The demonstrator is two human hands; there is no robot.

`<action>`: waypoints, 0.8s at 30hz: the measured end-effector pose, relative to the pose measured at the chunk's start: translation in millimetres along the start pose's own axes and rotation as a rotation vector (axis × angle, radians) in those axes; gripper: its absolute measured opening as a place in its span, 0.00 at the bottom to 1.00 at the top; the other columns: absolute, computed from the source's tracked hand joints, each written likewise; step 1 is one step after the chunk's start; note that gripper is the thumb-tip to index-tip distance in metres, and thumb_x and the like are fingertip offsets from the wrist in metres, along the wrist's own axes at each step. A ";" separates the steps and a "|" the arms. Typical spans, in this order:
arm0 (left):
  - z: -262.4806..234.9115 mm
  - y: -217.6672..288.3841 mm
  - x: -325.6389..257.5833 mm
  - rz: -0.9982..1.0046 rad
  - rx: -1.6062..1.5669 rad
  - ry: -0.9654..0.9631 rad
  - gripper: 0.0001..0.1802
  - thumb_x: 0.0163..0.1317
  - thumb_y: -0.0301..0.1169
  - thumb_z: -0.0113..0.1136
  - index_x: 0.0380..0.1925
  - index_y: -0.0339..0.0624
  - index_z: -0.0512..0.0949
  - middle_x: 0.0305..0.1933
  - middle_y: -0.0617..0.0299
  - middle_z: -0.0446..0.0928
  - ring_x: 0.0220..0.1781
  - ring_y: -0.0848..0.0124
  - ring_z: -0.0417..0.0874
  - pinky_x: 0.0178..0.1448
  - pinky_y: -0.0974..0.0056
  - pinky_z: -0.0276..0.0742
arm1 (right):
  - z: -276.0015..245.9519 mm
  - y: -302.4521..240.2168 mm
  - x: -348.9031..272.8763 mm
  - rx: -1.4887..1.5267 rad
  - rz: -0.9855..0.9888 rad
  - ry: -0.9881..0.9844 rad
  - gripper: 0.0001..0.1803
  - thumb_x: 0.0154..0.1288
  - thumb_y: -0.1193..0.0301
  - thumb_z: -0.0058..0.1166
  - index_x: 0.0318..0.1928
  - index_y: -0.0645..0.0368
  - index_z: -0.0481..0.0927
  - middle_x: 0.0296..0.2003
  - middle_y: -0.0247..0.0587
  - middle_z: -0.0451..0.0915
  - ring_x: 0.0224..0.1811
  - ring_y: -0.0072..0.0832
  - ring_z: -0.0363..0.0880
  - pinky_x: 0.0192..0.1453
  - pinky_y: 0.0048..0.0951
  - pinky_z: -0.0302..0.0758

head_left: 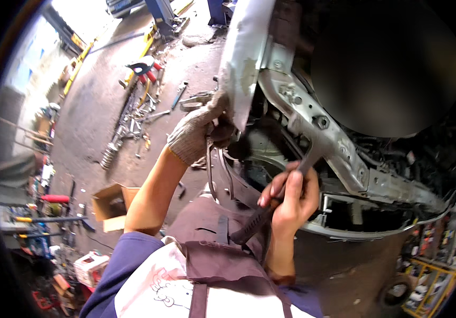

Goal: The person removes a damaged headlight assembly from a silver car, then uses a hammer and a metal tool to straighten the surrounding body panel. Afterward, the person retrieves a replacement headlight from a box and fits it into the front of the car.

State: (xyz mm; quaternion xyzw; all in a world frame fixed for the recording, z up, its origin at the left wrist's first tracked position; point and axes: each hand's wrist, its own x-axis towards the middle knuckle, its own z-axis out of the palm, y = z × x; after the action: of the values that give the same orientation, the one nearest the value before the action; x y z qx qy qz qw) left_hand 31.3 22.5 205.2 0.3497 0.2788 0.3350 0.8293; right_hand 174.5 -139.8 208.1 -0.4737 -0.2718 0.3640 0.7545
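My left hand (201,124), in a knitted work glove with dark fingers, is curled at the lower edge of a pale silver car fender (244,63). Its fingertips are partly hidden there. Dark curved strips (210,172) hang just below this glove. Bare, my right hand (294,199) is wrapped round a long tool with a ridged black grip (253,225). The grip points down toward my apron, while the greyish far end rises over the car's bare metal front frame (318,124). Blur hides the exact shape of that end.
Loose wrenches and sockets (137,116) lie on the floor to the left, with an open cardboard box (114,204) nearer. A blue lift post (161,18) stands at the back. At the lower right are a tyre (396,290) and a yellow rack (432,286).
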 end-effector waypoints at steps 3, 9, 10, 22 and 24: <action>-29.0 -10.0 4.7 0.007 -0.053 -0.092 0.17 0.72 0.48 0.52 0.46 0.49 0.76 0.24 0.69 0.68 0.19 0.80 0.61 0.23 0.72 0.56 | -19.2 35.2 -34.3 -0.195 0.015 0.035 0.14 0.77 0.65 0.44 0.45 0.65 0.70 0.19 0.38 0.68 0.13 0.23 0.66 0.17 0.25 0.67; -99.4 -4.6 2.1 -0.111 -0.077 -0.061 0.20 0.73 0.47 0.50 0.54 0.45 0.75 0.36 0.60 0.83 0.21 0.82 0.63 0.24 0.73 0.57 | 13.6 93.1 -63.2 -0.310 0.103 0.307 0.13 0.77 0.65 0.44 0.46 0.65 0.71 0.20 0.37 0.68 0.14 0.24 0.66 0.18 0.25 0.67; -109.0 4.1 -2.2 -0.183 -0.008 -0.055 0.20 0.72 0.48 0.51 0.53 0.46 0.76 0.36 0.59 0.83 0.21 0.81 0.65 0.24 0.73 0.58 | 20.8 99.7 -63.0 -0.244 0.109 0.296 0.13 0.77 0.65 0.43 0.47 0.64 0.70 0.20 0.37 0.69 0.14 0.24 0.67 0.19 0.26 0.67; -222.6 -21.4 -30.9 -0.475 -0.161 -0.453 0.27 0.72 0.47 0.54 0.62 0.41 0.64 0.41 0.57 0.82 0.30 0.75 0.80 0.37 0.71 0.73 | 93.3 181.5 -88.6 0.119 0.277 0.279 0.19 0.79 0.57 0.38 0.55 0.60 0.68 0.32 0.38 0.73 0.20 0.25 0.70 0.24 0.28 0.68; -229.2 -18.6 -42.3 -0.555 -0.153 -0.473 0.27 0.73 0.43 0.52 0.65 0.41 0.63 0.40 0.57 0.81 0.34 0.74 0.80 0.42 0.68 0.74 | 102.2 181.2 -85.8 0.134 0.276 0.281 0.20 0.79 0.56 0.38 0.54 0.60 0.68 0.31 0.39 0.73 0.18 0.25 0.69 0.22 0.27 0.67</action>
State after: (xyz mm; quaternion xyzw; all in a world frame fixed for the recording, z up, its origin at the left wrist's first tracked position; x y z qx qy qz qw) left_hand -147.9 71.0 63.1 0.2656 0.1379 0.0272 0.9538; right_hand -6.0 -104.3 78.3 -0.5013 -0.0714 0.4117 0.7577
